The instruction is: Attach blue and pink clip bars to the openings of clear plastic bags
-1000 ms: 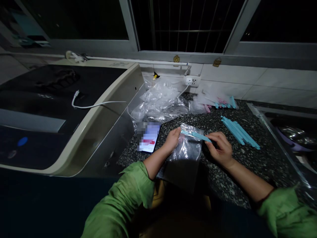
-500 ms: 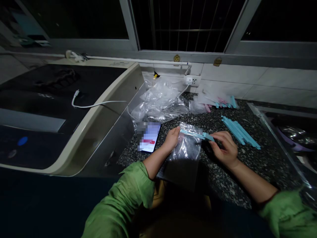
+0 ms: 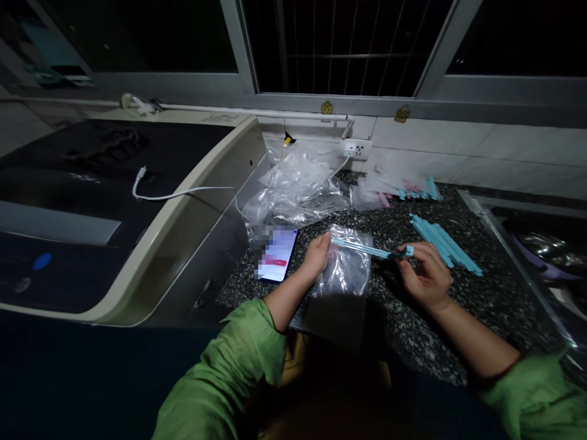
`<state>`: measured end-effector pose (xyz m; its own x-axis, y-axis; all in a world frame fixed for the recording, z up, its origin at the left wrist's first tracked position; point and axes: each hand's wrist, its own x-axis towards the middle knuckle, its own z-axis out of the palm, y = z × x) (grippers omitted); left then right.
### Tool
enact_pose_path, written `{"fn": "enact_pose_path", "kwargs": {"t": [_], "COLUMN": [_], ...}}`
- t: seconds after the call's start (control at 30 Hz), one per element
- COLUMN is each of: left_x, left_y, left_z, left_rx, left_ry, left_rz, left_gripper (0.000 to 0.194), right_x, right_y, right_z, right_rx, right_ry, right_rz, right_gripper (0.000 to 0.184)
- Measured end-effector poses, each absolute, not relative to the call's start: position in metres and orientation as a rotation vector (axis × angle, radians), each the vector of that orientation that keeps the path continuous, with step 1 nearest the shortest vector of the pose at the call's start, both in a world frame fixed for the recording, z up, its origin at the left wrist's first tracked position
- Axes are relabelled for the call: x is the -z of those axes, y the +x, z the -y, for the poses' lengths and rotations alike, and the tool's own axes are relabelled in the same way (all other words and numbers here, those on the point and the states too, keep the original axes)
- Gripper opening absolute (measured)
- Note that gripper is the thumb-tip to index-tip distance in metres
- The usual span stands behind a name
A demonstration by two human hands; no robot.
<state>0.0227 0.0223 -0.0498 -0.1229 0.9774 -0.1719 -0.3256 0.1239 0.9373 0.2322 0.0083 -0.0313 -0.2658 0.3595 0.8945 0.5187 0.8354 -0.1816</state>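
Note:
A light-blue bag sealing clip [image 3: 360, 245], long and thin, lies across the upper part of a clear plastic bag [image 3: 343, 275]. My left hand [image 3: 316, 255] pinches the clip's left end together with the bag's edge. On the other side, my right hand [image 3: 426, 275] has its thumb and fingers closed around the clip's right end, where a small pale-blue tip [image 3: 408, 250] shows above the thumb. The bag hangs down toward the counter's front edge, its lower part in shadow. Several more light-blue clips [image 3: 444, 244] lie in a bundle beyond my right hand.
A lit phone [image 3: 277, 253] lies left of my left hand. Crumpled clear bags [image 3: 298, 183] and a packet of pink and blue clips [image 3: 403, 186] sit by the wall. A washing machine [image 3: 183, 232] carries a white charging cable [image 3: 188, 191]; a stove [image 3: 541, 244] stands right.
My right hand has shifted slightly right along the clip, and a pale-blue tip now shows above its thumb. My left hand has barely moved.

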Motion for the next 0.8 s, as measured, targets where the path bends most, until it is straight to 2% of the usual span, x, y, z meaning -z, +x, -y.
{"fn": "enact_pose_path", "kwargs": {"t": [0.3, 0.8], "left_x": [0.0465, 0.0439], "left_y": [0.0234, 0.0235], "left_z": [-0.0219, -0.0215], "left_rx": [-1.360, -1.336], "left_ry": [0.747, 0.707], "left_rz": [-1.140, -1.182], "left_gripper": [0.035, 0.037], "right_x": [0.0299, 0.0373], "right_y": [0.2345, 0.2401], "right_z": [-0.0042, -0.0077], "right_rx": [0.161, 0.120], "right_ry": [-0.801, -0.815], "right_rz": [1.843, 1.777], "right_gripper": [0.014, 0.017]}}
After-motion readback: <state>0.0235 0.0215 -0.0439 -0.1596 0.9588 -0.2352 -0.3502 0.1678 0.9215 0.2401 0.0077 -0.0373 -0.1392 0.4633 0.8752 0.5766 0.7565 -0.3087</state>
